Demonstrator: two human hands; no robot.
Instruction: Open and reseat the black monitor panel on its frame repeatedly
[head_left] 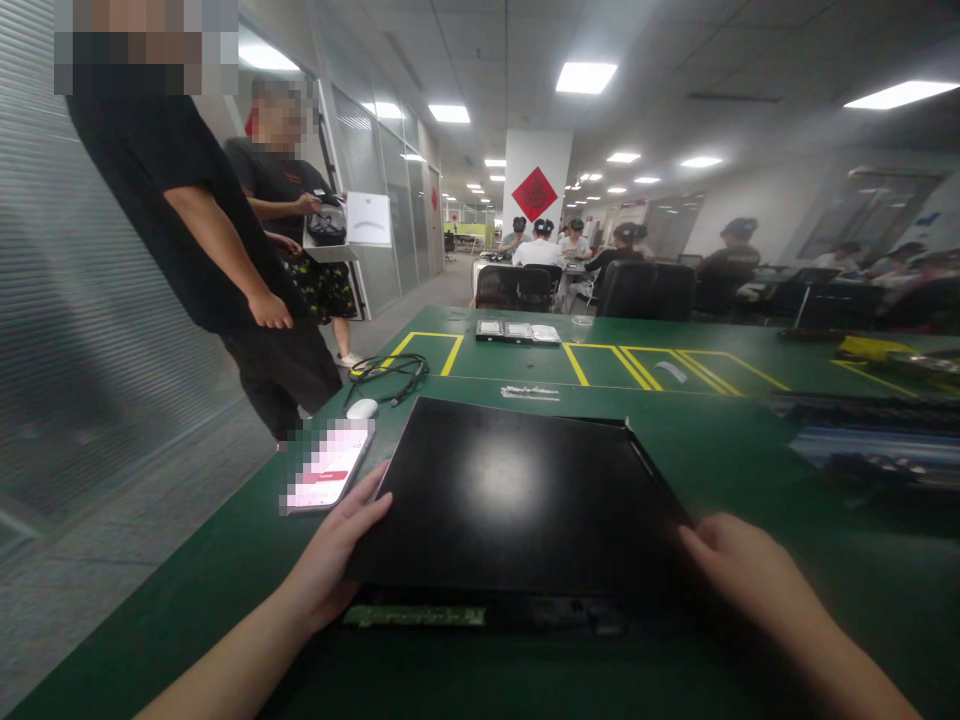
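A flat black panel (510, 490), like a cover plate, lies on a dark chassis whose green circuit-board edge (412, 616) shows at the near side. My left hand (337, 550) grips the panel's near left edge, thumb on top. My right hand (742, 565) rests against its near right edge, fingers on the rim. Both hands hold the panel just above the green table (720, 450).
A phone (328, 467) lies left of the panel, with a white mouse (362, 408) and a black cable (390, 372) beyond. Small drives (517, 331) sit further back. Two people stand at the left. Others sit at desks behind. Dark equipment (862, 440) lies at right.
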